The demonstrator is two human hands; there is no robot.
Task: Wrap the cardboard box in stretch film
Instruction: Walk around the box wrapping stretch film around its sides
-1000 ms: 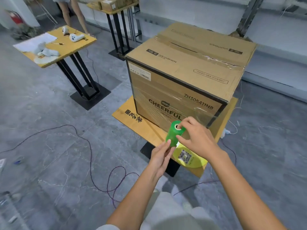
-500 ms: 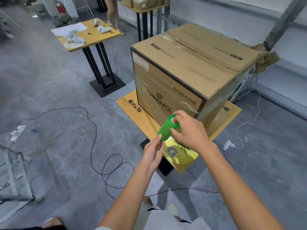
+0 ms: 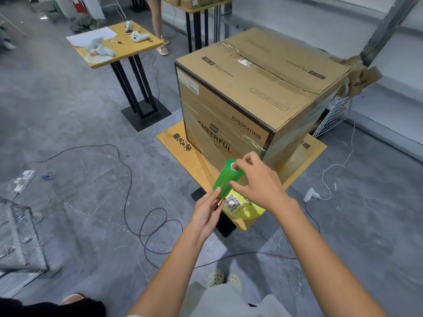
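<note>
Right hand point(image 3: 258, 186) grips, left hand point(image 3: 206, 211) props the film roll point(image 3: 226, 179), tilted toward the box point(image 3: 251, 88).

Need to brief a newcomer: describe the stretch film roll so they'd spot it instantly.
Find the big cardboard box on the wooden table. At its near corner the left hand steadies and right hand grips the roll. Nothing else there is bright green.

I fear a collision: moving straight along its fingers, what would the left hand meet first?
The green film roll; its lower end seems to touch the left hand. Beyond, probably the cardboard box.
</note>
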